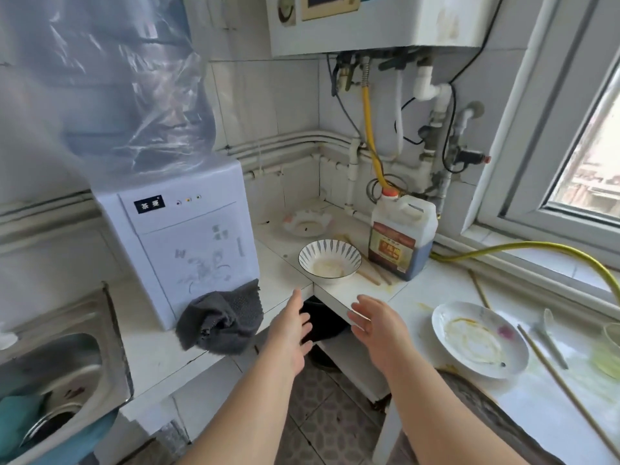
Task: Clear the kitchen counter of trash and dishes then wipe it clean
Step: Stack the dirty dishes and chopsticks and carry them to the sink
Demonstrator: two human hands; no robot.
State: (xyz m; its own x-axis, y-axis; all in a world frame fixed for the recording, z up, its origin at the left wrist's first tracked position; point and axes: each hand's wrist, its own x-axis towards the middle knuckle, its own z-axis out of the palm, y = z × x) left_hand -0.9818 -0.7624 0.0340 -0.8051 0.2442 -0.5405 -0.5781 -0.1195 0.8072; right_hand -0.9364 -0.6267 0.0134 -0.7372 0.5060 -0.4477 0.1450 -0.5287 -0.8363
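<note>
white tiled surface (352, 292) spans the middle and right of the frame. dirty plate (479, 340) lies lower right, grey cloth (221, 320) centre left, striped bowl (329, 258) at centre. left hand (290, 333) and right hand (377, 325) hover just below the bowl, fingers straight, holding nothing.

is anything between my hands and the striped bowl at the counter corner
Nothing visible does. The left hand and right hand are open, in front of the counter edge, and the striped bowl sits just beyond it, its near side unblocked. The chopsticks and brown jug lie to its right, off the path.
</note>
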